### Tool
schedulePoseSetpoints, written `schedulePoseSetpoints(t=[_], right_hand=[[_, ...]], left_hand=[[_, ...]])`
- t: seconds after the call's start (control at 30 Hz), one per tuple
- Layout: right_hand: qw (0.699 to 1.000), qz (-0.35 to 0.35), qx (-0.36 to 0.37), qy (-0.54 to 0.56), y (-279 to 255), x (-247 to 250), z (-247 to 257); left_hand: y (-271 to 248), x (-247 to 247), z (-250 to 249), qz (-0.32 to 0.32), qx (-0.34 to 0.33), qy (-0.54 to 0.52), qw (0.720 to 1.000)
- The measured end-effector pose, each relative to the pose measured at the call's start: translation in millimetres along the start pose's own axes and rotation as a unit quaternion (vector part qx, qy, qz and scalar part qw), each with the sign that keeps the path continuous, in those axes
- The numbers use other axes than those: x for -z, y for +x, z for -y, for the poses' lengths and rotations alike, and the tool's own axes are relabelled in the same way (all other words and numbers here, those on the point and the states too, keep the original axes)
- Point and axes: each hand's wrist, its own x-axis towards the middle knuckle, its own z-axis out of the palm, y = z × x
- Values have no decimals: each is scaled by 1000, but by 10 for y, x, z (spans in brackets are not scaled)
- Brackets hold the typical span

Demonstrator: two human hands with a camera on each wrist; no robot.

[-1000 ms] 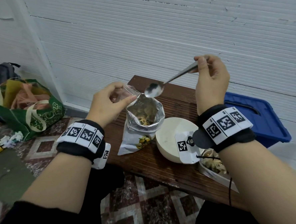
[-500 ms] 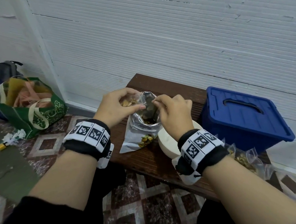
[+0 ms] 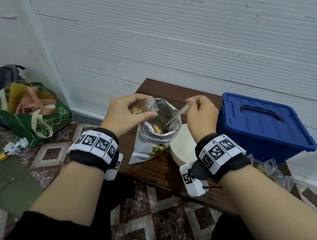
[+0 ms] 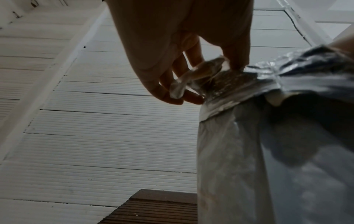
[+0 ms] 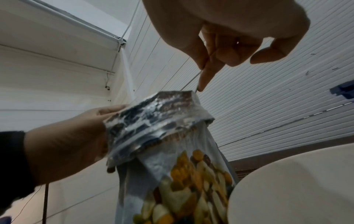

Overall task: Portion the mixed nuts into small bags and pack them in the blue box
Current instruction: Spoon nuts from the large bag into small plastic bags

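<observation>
Bench (image 3: pixel 162 167), left end: nut bag (image 3: pixel 155 138) (foil, open-topped). Left grip (image 3: pixel 127 114) pinches small clear bag (image 3: pixel 140 109); right grip (image 3: pixel 202 113) pinches spoon (image 3: pixel 174 117). Bowl (image 3: pixel 181 148), blue box (image 3: pixel 262 124) rightward.

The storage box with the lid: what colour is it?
Blue; the storage box shows best in the head view.

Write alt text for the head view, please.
A right hand dips a spoon into an open foil nut bag on a wooden bench, while the left hand holds a small clear bag. A shut blue box sits right.
</observation>
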Motion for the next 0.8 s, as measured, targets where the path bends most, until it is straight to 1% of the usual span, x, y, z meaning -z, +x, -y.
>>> schedulePoseSetpoints(t=[0.13,0.3,0.4,0.57,0.8], right_hand=[[999,-28,-41,11,74,101,52],[996,-57,-65,8,234,236,116],[995,-70,-72,10,333,350,166],[993,-97,-66,33,452,429,231],[996,-55,-52,38,423,362,290]], left_hand=[[-6,20,-14,-10,9,-7,1000],[-19,42,-40,-7,17,-1,1000],[-18,35,-45,0,19,-8,1000],[-2,24,-52,14,16,15,1000],[18,-34,-87,21,7,43,999]])
